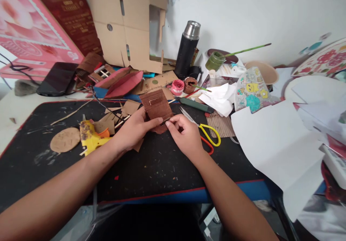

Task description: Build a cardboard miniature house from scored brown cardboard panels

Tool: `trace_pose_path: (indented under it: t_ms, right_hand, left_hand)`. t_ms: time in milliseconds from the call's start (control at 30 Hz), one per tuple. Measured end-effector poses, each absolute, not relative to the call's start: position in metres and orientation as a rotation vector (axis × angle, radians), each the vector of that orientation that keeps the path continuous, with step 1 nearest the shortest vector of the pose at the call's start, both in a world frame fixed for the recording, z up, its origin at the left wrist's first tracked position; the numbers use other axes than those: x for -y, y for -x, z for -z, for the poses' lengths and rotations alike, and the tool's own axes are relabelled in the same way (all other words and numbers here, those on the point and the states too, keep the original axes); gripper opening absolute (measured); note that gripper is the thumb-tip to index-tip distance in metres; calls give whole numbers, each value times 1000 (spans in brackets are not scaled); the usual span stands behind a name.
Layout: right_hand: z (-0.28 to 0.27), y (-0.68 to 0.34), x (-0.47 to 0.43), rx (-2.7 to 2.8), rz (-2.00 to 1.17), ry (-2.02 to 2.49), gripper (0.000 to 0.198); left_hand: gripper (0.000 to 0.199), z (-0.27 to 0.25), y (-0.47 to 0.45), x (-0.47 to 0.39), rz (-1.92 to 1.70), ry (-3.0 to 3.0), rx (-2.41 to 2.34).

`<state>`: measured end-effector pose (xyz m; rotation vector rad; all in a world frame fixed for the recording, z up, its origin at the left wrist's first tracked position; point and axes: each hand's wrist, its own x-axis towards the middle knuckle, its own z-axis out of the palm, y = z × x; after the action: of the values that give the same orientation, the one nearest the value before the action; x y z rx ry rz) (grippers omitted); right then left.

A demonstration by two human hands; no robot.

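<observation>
A brown-painted cardboard piece (157,107) with a small rectangular outline cut in it is held up over the black mat. My left hand (139,125) grips it from the left, thumb across its lower edge. At the lower right edge, my right hand (185,131) pinches with thumb and forefinger; what is between those fingertips is too small to make out. Just right of that hand lie scissors (209,129) with yellow and red handles. A yellow glue gun (92,136) lies left of my left hand, beside cardboard scraps (131,107).
Behind stand a black flask (187,50), pink paint (177,86) and brown paint (190,85) jars, and a green paint jar (215,61). A green utility knife (196,105) lies near white tissue (221,97). White paper (281,143) overhangs the right edge. A phone (58,79) rests left.
</observation>
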<state>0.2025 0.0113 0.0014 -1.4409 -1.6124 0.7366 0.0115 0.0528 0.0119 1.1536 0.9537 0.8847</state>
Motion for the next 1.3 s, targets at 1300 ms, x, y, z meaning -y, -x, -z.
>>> trace_pose_path:
  t_ms: [1300]
  right_hand:
    - [-10,-206,-12,1430,-1001,1385,22]
  left_hand:
    - [55,-20,-12,-52,-888,-1108,-955]
